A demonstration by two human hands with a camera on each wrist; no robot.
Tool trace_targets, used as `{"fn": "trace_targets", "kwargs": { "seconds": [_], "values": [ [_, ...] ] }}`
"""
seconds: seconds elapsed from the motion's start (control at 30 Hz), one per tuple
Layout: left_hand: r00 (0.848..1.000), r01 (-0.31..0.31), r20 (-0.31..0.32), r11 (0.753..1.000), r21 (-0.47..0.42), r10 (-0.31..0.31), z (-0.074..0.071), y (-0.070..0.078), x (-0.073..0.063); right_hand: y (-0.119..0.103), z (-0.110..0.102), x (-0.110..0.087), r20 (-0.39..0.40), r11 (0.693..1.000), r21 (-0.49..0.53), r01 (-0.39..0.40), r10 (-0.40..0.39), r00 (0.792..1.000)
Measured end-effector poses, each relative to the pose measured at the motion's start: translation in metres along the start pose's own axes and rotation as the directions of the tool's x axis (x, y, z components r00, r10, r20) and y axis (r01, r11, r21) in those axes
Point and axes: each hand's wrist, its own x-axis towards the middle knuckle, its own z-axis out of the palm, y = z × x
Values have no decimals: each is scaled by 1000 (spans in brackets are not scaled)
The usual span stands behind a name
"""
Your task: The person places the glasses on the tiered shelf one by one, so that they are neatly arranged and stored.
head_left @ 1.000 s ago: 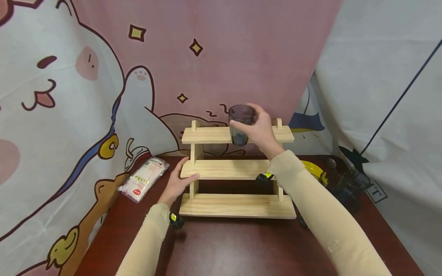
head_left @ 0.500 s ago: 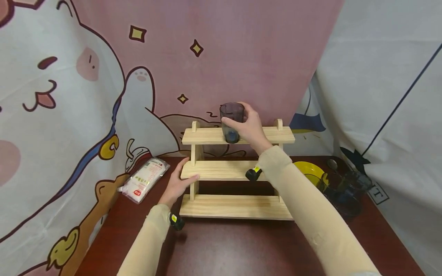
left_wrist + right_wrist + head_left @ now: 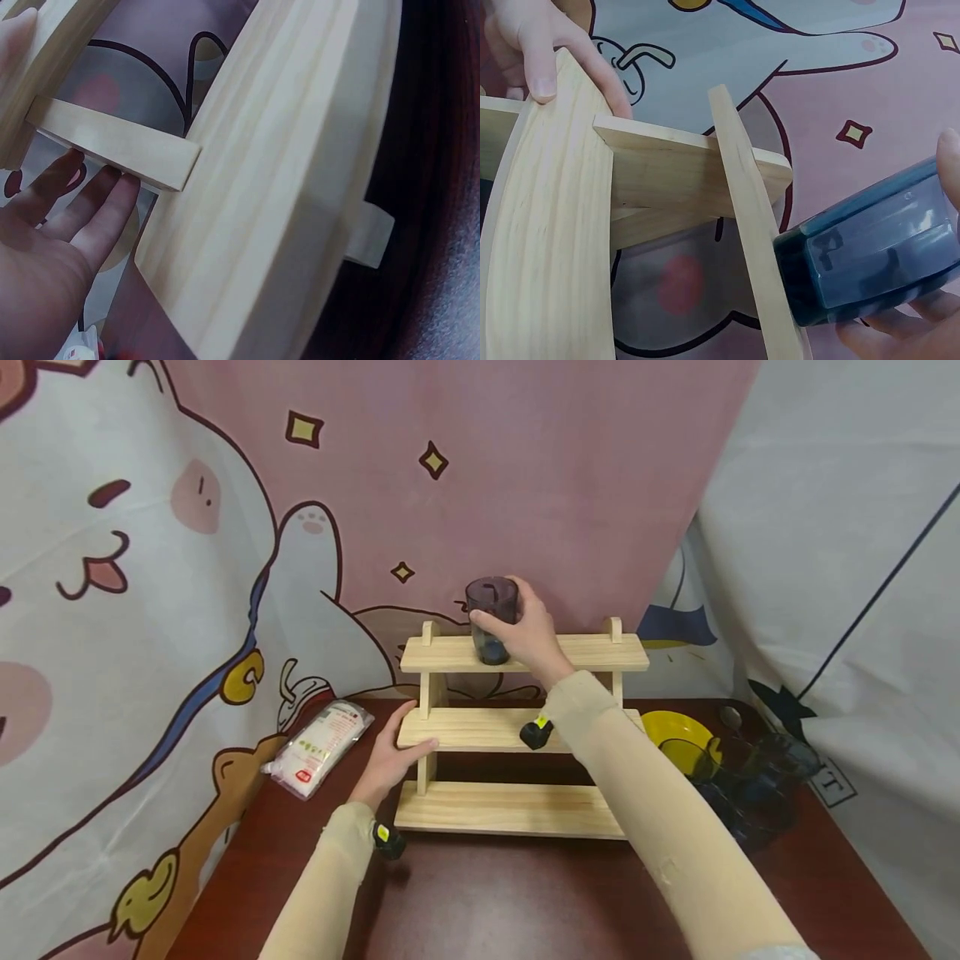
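A three-tier wooden rack (image 3: 517,810) stands on the dark red table. My left hand (image 3: 388,762) grips the left end of its middle shelf, thumb along the front edge. In the left wrist view its fingers (image 3: 105,214) reach to the side support below. My right hand (image 3: 531,631) holds a dark, see-through drinking glass (image 3: 483,642) upright around its side, thumb in front. The glass is at the top shelf (image 3: 577,653), left of the middle. Seen from the right wrist, the base of the glass (image 3: 870,255) is right at that shelf's surface.
A plastic-wrapped white packet (image 3: 318,750) lies left of the rack. On the right are a yellow plate (image 3: 675,731), a spoon (image 3: 729,718) and more dark glassware (image 3: 765,793), partly behind my right sleeve. A printed cloth (image 3: 585,485) hangs close behind the rack.
My right hand has moved the glass leftward along the top shelf. More of the yellow plate shows now. My left hand keeps its grip on the rack.
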Motion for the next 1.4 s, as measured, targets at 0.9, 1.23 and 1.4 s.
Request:
{"fn": "trace_targets", "kwargs": {
  "seconds": [0.9,1.23,1.4],
  "values": [
    [999,26,35,999,-23,-25,5,24,-11,12,-34,-33,140,965,-262,-27,66,988],
    [1000,8,20,1000,-17,-8,0,25,-10,27,-72,-63,154,979,-206,3,30,988],
    [1000,14,23,1000,-17,-13,0,24,-11,41,-101,-84,118,961,-276,20,14,993]
  ]
}}
